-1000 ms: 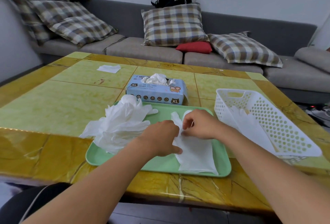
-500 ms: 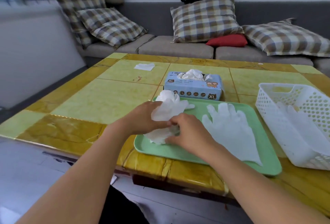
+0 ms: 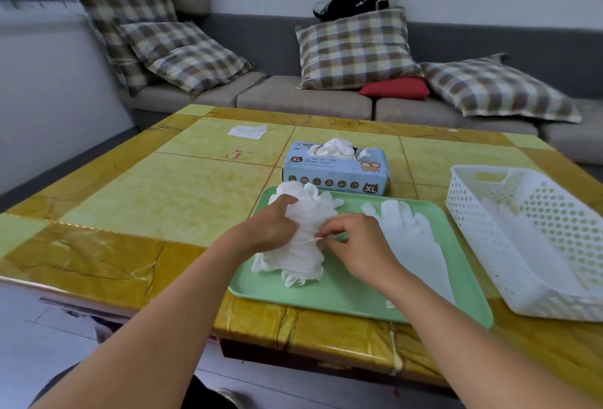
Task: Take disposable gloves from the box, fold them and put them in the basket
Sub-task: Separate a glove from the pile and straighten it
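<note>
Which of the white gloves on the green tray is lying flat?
The single glove on the tray's right side, fingers spread. The others form a crumpled pile that both hands grip.

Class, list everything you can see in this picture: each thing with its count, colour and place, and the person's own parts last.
glove box: one, blue, behind tray
tray: one, green, near table edge
glove pile: one, white, tray's left
flat glove: one, white, tray's right
basket: one, white, right of tray
paper scrap: one, white, far table
table: one, yellow
cushions: four checked, one red, sofa
left hand: grips pile
right hand: pinches pile
</note>
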The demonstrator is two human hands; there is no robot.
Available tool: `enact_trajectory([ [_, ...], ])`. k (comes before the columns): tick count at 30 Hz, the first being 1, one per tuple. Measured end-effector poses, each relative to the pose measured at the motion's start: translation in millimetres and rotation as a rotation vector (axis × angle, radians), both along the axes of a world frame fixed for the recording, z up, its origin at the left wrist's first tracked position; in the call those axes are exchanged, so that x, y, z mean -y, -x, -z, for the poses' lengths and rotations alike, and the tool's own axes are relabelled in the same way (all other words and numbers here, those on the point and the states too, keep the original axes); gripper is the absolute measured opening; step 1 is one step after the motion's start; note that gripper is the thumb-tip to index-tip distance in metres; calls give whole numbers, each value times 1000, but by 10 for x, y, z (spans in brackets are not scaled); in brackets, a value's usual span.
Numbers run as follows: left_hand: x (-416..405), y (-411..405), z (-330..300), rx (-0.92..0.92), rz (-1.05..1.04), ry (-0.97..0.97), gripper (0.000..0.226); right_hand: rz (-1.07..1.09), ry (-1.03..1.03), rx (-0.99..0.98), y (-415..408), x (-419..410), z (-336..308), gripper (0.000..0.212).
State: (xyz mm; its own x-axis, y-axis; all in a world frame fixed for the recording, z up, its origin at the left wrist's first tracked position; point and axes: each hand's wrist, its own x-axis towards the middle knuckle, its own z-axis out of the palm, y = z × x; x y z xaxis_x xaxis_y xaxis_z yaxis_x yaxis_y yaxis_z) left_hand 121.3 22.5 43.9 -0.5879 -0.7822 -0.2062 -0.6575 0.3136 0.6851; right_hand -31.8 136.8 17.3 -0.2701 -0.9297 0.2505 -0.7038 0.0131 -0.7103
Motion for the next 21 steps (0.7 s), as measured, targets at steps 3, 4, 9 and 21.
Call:
enact_trajectory([
  [3,-5,27,-23,-5,-29,40,42,23,102,47,10,-69,-91,12],
  [4,-12,21,-23,2,-39,94,39,14,131,67,11,-112,-106,13],
  [9,38,-43,47,69,-87,256,27,15,99,451,79,-340,-206,11],
  [21,-113,20,-111,303,-148,432,56,17,73,847,736,-564,-1266,4],
])
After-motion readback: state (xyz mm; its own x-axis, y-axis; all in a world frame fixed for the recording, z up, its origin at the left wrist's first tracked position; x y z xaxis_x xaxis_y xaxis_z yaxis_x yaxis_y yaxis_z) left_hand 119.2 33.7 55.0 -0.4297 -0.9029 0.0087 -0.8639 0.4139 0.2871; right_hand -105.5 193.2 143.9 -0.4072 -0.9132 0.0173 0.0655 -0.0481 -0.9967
